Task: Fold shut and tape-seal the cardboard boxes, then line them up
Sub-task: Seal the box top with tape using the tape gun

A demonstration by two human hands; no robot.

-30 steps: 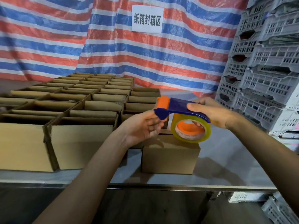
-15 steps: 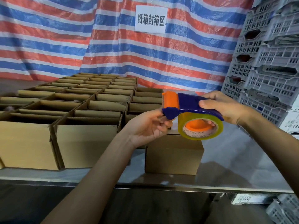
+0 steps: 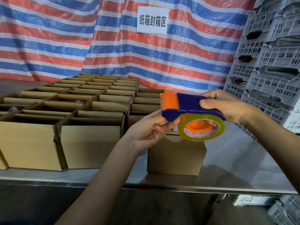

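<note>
I hold a blue and orange tape dispenser (image 3: 191, 105) with a roll of clear tape (image 3: 202, 128) in the air above a small closed cardboard box (image 3: 176, 157). My right hand (image 3: 227, 106) grips the dispenser's blue handle from the right. My left hand (image 3: 151, 127) pinches at the front underside of the dispenser, just below its orange roller; whether it holds the tape end I cannot tell. The closed box stands alone near the table's front edge. Several open cardboard boxes (image 3: 90, 142) fill the table to the left in rows.
A steel table (image 3: 235, 172) carries the boxes, with bare surface to the right of the closed box. Grey plastic crates (image 3: 272, 62) are stacked at the right. A red, blue and white striped tarp (image 3: 65, 38) with a white sign (image 3: 151, 20) hangs behind.
Both hands have lifted the tape dispenser slightly up and to the right. The grip of each hand looks the same.
</note>
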